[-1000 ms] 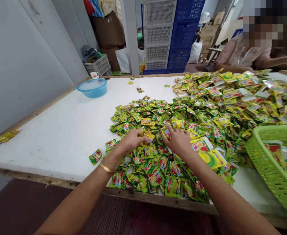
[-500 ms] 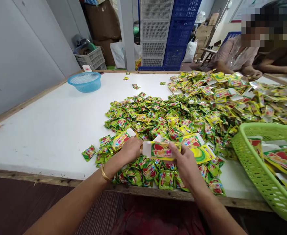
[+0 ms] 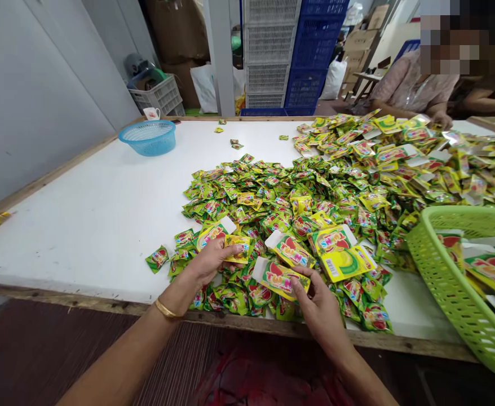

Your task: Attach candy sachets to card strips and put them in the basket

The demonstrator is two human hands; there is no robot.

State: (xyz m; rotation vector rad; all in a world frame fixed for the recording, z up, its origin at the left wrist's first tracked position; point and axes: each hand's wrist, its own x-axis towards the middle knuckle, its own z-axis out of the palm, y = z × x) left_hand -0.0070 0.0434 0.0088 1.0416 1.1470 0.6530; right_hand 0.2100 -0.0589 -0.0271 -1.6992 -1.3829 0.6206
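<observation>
Between the thumb and fingers of my left hand (image 3: 209, 260) is a small yellow packet (image 3: 238, 248). My right hand (image 3: 317, 299) grips the right end of a flat yellow and green box (image 3: 278, 278), whose white flap points left. Around both hands spreads a pile of small green packets (image 3: 230, 299). Another box (image 3: 292, 250) lies just behind the held one, and a box with a white flap (image 3: 214, 232) rests behind my left hand. Two more boxes, one showing a barcode (image 3: 347, 263), lie on the pile right of centre.
A green basket (image 3: 446, 276) holding boxes stands at the right edge. A blue basket (image 3: 149, 141) and a cup (image 3: 151, 113) are at the back left of the white table (image 3: 82, 225). Many yellow boxes (image 3: 400, 152) lie back right, near a person (image 3: 416, 84).
My left hand has moved left, away from the box, and now shows a yellow packet in its fingers. My right hand has lowered the box to the pile. The view has shifted slightly.
</observation>
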